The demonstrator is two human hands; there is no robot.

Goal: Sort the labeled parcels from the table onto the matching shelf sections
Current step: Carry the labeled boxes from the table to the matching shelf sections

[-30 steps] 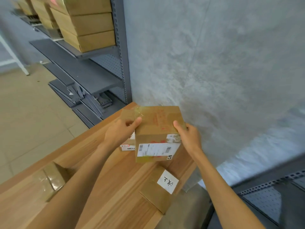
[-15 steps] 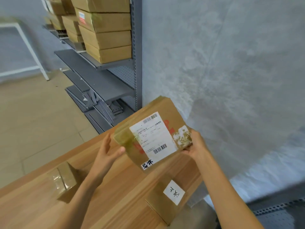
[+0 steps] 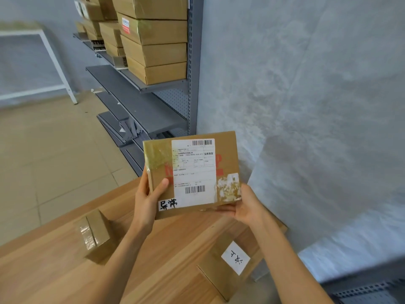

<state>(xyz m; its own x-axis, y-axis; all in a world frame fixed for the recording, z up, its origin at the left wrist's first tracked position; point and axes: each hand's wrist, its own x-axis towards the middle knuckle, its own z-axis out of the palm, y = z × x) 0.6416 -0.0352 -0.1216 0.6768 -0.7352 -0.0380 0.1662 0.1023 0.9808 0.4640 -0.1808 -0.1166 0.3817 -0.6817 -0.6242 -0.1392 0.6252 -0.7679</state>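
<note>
The parcel (image 3: 192, 174) is now squared up and held over the table (image 3: 166, 255), label facing the person; half a second ago it was tilted. The left hand (image 3: 146, 200), which was open beside it then, now grips its left edge, thumb curled onto the front. The right hand (image 3: 243, 207) supports the lower right corner from beneath, fingers curled under it. A small box (image 3: 94, 235) and a box with a white tag (image 3: 225, 264) stay on the table. Stacked boxes (image 3: 153, 47) fill the shelf (image 3: 140, 99) behind.
</note>
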